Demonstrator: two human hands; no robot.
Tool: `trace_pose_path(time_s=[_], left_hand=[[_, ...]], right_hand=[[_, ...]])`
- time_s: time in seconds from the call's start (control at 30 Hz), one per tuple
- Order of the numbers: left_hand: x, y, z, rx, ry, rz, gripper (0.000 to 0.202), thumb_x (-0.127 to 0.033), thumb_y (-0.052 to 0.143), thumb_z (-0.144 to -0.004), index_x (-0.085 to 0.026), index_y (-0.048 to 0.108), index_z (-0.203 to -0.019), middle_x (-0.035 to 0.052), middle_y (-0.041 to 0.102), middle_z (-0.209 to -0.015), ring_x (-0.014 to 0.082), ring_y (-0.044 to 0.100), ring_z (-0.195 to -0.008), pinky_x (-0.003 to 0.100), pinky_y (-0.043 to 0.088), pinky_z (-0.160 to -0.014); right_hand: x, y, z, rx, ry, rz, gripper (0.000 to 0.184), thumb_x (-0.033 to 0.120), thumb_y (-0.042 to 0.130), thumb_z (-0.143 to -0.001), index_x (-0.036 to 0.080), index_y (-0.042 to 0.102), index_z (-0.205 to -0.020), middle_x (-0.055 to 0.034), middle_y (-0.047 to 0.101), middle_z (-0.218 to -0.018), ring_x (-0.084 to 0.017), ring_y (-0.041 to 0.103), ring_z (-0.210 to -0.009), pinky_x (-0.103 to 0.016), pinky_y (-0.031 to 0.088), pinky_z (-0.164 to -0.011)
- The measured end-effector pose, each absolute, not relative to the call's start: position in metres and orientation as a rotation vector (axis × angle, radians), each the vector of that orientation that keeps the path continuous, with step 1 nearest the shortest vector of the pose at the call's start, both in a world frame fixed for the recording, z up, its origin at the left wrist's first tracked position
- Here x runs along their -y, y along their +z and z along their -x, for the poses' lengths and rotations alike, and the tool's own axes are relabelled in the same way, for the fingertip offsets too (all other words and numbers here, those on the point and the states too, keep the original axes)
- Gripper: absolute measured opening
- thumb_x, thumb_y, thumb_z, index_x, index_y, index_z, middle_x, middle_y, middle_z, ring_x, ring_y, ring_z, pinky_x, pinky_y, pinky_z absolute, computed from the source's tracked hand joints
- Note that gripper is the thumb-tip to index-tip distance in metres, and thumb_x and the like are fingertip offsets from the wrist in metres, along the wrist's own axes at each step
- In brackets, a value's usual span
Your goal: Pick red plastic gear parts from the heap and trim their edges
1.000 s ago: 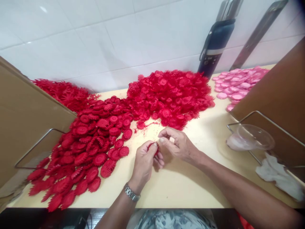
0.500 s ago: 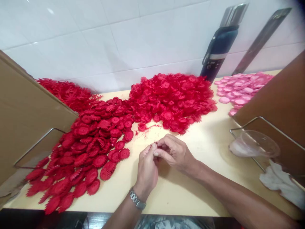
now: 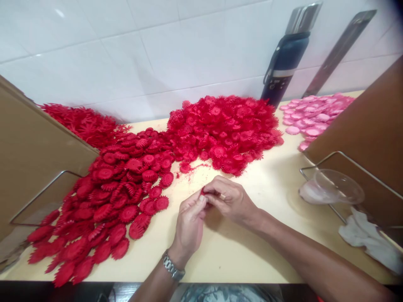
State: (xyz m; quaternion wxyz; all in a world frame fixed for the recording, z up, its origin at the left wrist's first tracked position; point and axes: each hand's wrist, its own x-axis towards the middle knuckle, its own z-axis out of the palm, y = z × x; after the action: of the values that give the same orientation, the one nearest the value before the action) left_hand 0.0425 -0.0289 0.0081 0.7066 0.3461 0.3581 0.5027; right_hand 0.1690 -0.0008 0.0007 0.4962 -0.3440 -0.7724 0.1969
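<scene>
My left hand (image 3: 189, 223) and my right hand (image 3: 231, 200) meet over the pale table (image 3: 252, 247), fingers pinched together on a small red plastic flower piece (image 3: 202, 192) that mostly hides between the fingertips. A metal watch (image 3: 173, 268) sits on my left wrist. Just left of my hands lies a spread of red round toothed flower pieces (image 3: 113, 201). Behind my hands rises a heap of red frilly flower pieces (image 3: 225, 130).
A third pile of spiky red pieces (image 3: 82, 121) lies at the back left, pink pieces (image 3: 311, 115) at the back right. Cardboard panels (image 3: 34, 159) stand on both sides. A clear plastic lid (image 3: 338, 186) and white cloth (image 3: 368, 239) lie at the right. A dark bottle (image 3: 281, 69) leans against the tiled wall.
My hands stay together and work the red piece between the fingertips; they drifted slightly toward me and the view shifted a little. The piles are unchanged.
</scene>
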Motion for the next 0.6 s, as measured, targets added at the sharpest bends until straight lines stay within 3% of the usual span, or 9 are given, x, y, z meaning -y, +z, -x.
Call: trace_pose_path(time_s=[0.13, 0.27, 0.6], left_hand=[[0.026, 0.013, -0.040, -0.812, 1.098, -0.833, 0.013, -0.021, 0.058, -0.076, -0.014, 0.068, -0.081, -0.0005, 0.056, -0.061, 0.0099, 0.044, -0.057, 0.021, 0.033, -0.054], [0.019, 0.017, -0.040, -0.790, 1.064, -0.869, 0.012, -0.022, 0.062, -0.072, -0.014, 0.068, -0.080, -0.0027, 0.051, -0.060, 0.0079, 0.037, -0.053, 0.020, 0.029, -0.051], [-0.006, 0.018, -0.038, -0.696, 0.910, -0.925, 0.018, -0.021, 0.054, -0.077, -0.014, 0.068, -0.085, 0.0041, 0.065, -0.076, 0.0161, 0.057, -0.075, 0.025, 0.041, -0.065]], right_hand=[[-0.001, 0.001, -0.170, 1.864, 0.487, 0.800, 0.010, 0.008, 0.052, -0.081, 0.016, 0.055, -0.075, -0.0014, 0.054, -0.065, -0.011, 0.050, -0.060, -0.022, 0.042, -0.054], [0.000, -0.002, -0.167, 1.882, 0.283, 0.864, 0.013, 0.005, 0.044, -0.082, 0.015, 0.052, -0.078, -0.0034, 0.052, -0.066, -0.013, 0.047, -0.062, -0.026, 0.040, -0.057], [-0.004, 0.001, -0.170, 1.847, 0.224, 0.962, 0.016, 0.011, 0.038, -0.087, 0.017, 0.046, -0.076, -0.0022, 0.046, -0.066, -0.013, 0.043, -0.059, -0.025, 0.037, -0.054]])
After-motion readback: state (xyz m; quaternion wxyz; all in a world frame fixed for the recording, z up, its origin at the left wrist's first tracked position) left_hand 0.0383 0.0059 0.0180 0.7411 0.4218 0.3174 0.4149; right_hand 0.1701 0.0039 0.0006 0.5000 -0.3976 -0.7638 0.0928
